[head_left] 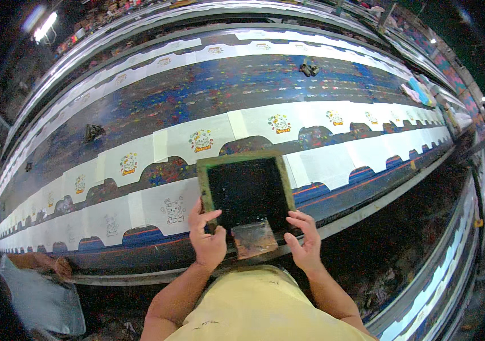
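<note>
While the left hand (206, 238) grips the screen frame (247, 190) at the counter's (174, 94) near edge and the right hand (308, 241) rests unclenched against it, leftward sheets (150, 199) bear outlines (174, 211); rightward blank sheets (325, 163) presumably remain.

A greenish-rimmed screen (247, 190) (black inside) sits askew, a brownish plate (255, 240) at its near edge.
</note>
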A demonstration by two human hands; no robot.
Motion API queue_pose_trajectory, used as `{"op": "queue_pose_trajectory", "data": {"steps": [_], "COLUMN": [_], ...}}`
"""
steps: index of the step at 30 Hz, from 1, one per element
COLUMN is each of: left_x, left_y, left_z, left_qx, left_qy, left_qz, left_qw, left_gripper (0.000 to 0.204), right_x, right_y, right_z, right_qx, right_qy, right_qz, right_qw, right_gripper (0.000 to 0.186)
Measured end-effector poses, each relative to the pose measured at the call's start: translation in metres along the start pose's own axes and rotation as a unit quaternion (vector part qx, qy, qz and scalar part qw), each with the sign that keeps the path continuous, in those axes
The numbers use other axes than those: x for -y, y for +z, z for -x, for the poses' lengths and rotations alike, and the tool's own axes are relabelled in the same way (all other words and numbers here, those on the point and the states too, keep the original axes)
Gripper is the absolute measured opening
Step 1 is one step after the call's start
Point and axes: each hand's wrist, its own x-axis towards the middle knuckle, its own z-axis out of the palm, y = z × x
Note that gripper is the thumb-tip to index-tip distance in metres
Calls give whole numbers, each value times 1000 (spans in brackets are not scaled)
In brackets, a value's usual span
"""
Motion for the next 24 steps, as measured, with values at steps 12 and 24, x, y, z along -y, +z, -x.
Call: {"op": "queue_pose_trajectory", "data": {"steps": [12,24], "left_x": [-17,-12], "left_y": [54,54], "left_z": [7,12], "left_qx": [14,18], "left_qy": [-86,-107], "left_qz": [17,28], "left_qw": [996,994], "left_gripper": [46,41], "right_x": [8,39], "right_y": [-41,-43], "right_z": [-27,-116], "right_qx": [205,429], "right_qy": [-232,-261], "right_qz": [150,214], "right_qw": [939,838], "right_gripper": [52,42]}}
